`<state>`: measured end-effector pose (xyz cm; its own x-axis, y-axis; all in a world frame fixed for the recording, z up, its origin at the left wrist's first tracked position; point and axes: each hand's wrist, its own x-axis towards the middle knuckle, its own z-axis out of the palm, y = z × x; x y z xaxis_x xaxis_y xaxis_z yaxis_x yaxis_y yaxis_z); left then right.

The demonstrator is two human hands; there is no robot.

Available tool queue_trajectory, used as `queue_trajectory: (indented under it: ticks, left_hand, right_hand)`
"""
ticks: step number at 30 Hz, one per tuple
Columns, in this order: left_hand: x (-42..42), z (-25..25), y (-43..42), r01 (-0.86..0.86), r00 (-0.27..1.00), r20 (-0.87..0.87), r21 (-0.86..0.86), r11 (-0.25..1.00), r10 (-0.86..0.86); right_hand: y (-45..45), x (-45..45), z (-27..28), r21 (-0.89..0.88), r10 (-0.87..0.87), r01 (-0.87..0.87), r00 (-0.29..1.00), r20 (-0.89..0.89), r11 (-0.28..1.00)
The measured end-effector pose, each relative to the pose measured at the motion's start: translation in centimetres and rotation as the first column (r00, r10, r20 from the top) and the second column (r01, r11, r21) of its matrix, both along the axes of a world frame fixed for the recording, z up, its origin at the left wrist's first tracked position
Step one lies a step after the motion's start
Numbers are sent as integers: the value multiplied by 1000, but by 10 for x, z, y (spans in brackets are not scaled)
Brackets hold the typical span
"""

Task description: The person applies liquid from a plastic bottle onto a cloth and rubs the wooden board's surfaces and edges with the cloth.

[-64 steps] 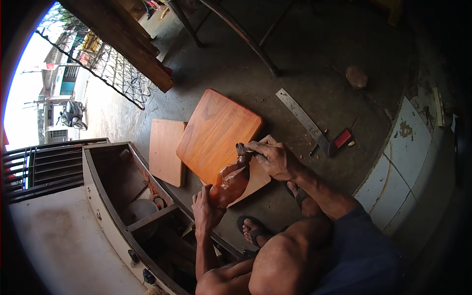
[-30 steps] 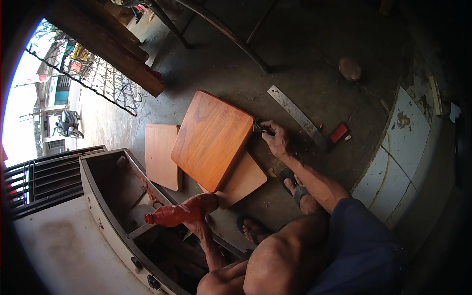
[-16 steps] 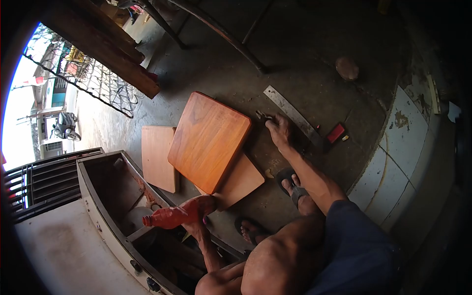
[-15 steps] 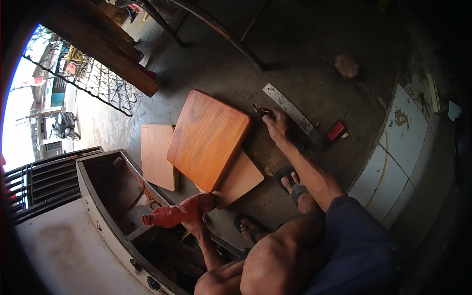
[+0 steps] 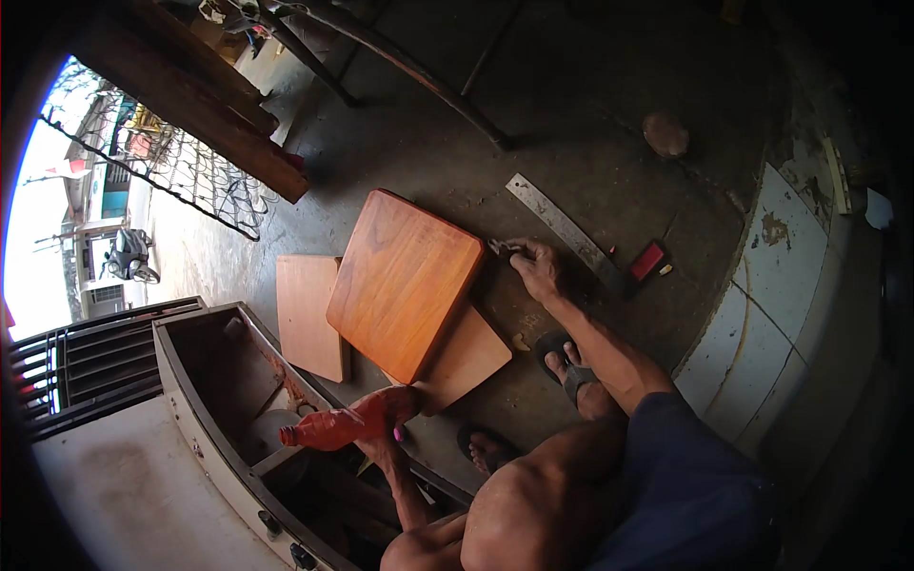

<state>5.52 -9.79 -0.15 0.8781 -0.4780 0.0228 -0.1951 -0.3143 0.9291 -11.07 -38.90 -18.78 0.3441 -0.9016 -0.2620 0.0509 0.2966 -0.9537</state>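
A crumpled red plastic bottle (image 5: 333, 428) lies across my left hand (image 5: 379, 449), which is closed on it over the edge of the open metal drawer box; its fingers are mostly hidden. My right hand (image 5: 539, 270) pinches a small metal piece (image 5: 503, 246), too small to name, just off the right corner of a varnished orange wooden board (image 5: 409, 285). This board rests tilted on a paler board (image 5: 471, 362), with another pale board (image 5: 309, 314) at its left. A steel ruler (image 5: 562, 224) lies on the floor beyond my right hand.
At the ruler's near end lies a red box (image 5: 647, 259). Farther off are a stone (image 5: 665, 135) and dark table legs (image 5: 419, 71). The metal drawer box (image 5: 176, 381) stands at my left, and white tiles (image 5: 762, 257) border the floor on the right.
My right hand has come a little down toward the orange board's corner with the small metal piece. The red bottle has shifted slightly right with my left hand, and the view has tilted a little.
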Motion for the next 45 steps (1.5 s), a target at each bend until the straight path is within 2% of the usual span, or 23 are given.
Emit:
queue_trajectory:
  ticks: [3,4,5,9,11,13,14,15,17,18,19,22,23,28,31,33,35,36,38,39,40,43,45]
  left_hand:
    - [4,-5,13,29,998,-48,7,1000,-29]
    - [-1,1,9,2,998,-70,29,1000,0]
    - [-3,7,-1,-25,995,-90,44,999,29]
    - [7,-6,20,38,998,-63,147,988,-29]
    - [-1,-1,11,47,995,-98,275,960,-20]
    - [-4,-8,8,138,989,-86,190,972,-123]
    - [0,-15,7,198,978,-99,172,965,-183]
    - [-3,-9,-4,201,978,-89,167,965,-188]
    - [-17,9,-20,149,985,-127,255,955,-119]
    - [-9,-1,-8,132,989,-96,274,953,-109]
    - [-13,4,0,123,990,-102,292,949,-97]
    - [-4,-5,-10,147,989,-77,298,943,-129]
    - [-2,-4,-7,139,990,-77,302,943,-121]
    - [9,-16,-14,144,989,-53,256,956,-135]
    - [7,-17,-16,111,993,-64,230,967,-99]
    - [9,-17,-16,133,991,-13,226,965,-134]
    - [8,-18,-24,160,985,24,230,960,-170]
    - [3,-11,-26,121,989,-104,136,983,-108]
    - [9,-20,-13,123,977,-188,105,987,-101]
    - [7,-17,-15,124,978,-184,110,986,-103]
    - [4,-11,-21,139,988,-93,172,975,-125]
    - [6,-7,-24,144,989,1,226,964,-148]
    - [2,-4,-25,137,990,-9,211,968,-138]
  right_hand:
    - [6,13,10,-55,-20,27,994,111,998]
    - [18,4,21,62,167,-173,981,98,983]
    - [25,2,30,-120,194,-201,979,-68,972]
    - [-9,35,16,-99,-240,254,962,133,962]
    - [-23,40,28,-53,-198,214,955,219,975]
    - [2,50,13,-348,27,-9,999,47,937]
    - [25,53,5,-385,133,-175,982,-134,906]
    - [36,45,21,-387,149,-173,985,-91,906]
    - [34,58,10,-79,-44,61,978,204,995]
    - [15,61,15,-72,-83,89,994,75,993]
    - [-8,65,20,35,-49,44,987,154,998]
    - [-73,110,-5,-193,-129,180,959,252,964]
    - [-91,121,-9,-262,-100,125,989,107,957]
    - [-120,141,4,-349,118,-89,991,64,933]
    - [-72,117,6,-286,282,-277,959,-25,917]
    - [-19,69,-10,-417,331,-412,908,-256,810]
    - [14,13,0,-310,546,-567,822,-162,763]
    - [15,11,6,-291,552,-575,817,-166,765]
    - [-4,33,22,-182,193,-165,969,152,969]
    - [-31,48,42,-146,150,-154,988,-40,977]
    - [-56,73,40,-184,104,-96,994,34,978]
    - [-100,118,53,-295,72,-70,997,-4,953]
    - [-100,122,54,-198,230,-271,952,-204,942]
